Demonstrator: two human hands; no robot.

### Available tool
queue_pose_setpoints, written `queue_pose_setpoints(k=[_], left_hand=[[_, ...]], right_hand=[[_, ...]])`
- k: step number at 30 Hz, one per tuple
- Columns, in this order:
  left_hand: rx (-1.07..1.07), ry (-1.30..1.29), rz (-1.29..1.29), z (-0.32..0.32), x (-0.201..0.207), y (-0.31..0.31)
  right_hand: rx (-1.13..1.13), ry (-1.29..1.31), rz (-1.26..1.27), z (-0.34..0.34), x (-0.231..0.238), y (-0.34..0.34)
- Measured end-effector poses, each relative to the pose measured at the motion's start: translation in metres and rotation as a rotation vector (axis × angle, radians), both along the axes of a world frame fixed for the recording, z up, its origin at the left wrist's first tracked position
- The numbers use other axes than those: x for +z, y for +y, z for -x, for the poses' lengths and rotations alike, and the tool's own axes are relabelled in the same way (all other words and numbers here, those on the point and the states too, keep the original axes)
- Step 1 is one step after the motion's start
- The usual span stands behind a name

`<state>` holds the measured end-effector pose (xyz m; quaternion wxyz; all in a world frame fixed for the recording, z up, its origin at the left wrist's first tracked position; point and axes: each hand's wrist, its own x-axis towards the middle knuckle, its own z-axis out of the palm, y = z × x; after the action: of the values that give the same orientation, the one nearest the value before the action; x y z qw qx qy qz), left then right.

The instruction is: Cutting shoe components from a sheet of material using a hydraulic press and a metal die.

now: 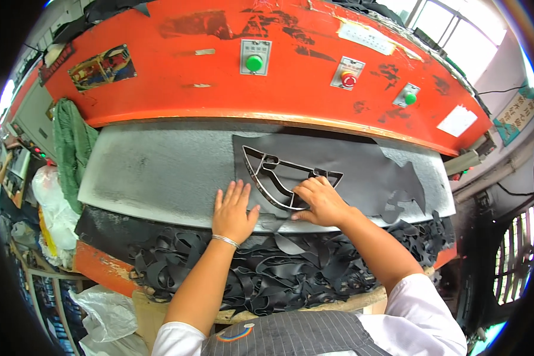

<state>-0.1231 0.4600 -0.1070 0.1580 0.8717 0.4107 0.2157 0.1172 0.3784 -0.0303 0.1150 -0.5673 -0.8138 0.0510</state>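
Note:
A metal cutting die (256, 178), a curved steel outline with cross braces, lies on a dark sheet of leather-like material (368, 169). My right hand (321, 203) grips the die at its near right side, fingers over the rim and thumb toward the near edge; the exact contact is partly hidden under the hand. Flat on the grey cutting board (160, 160), just left of the die, rests my left hand (234, 213) with its fingers spread and nothing in it. The sheet's right end is ragged, with cut-out gaps.
Beyond the board stands an orange press beam (178, 71) with a green button (254, 63), a red stop button (348, 79) and another green button (410, 98). Dark offcuts (255, 267) are heaped along the near edge. Green cloth (72, 148) hangs at left.

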Motion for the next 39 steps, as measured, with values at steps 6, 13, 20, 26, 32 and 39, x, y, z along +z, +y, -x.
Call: queue_pose_setpoints(k=[6,13,20,26,32,39], left_hand=[[0.050,-0.111,0.065,0.003,0.004,0.000],[0.093,-0.280,0.119,-0.013,-0.009,0.062],[0.196,-0.120,0.077,-0.035,-0.013,0.097],[0.198,-0.153,0.098,-0.035,-0.010,0.102],[0.157,-0.133,0.076,-0.033,-0.006,0.105],[0.194,-0.129,0.086,-0.039,0.011,0.100]], right_hand=[[0.008,-0.048,0.022,0.006,-0.014,0.029],[-0.234,0.079,-0.152,-0.020,-0.024,0.018],[-0.625,0.245,-0.045,-0.043,-0.058,0.003],[-0.549,0.286,-0.145,-0.048,-0.062,0.005],[-0.531,0.256,-0.220,-0.054,-0.069,0.006],[-0.538,0.214,-0.226,-0.055,-0.053,0.000]])
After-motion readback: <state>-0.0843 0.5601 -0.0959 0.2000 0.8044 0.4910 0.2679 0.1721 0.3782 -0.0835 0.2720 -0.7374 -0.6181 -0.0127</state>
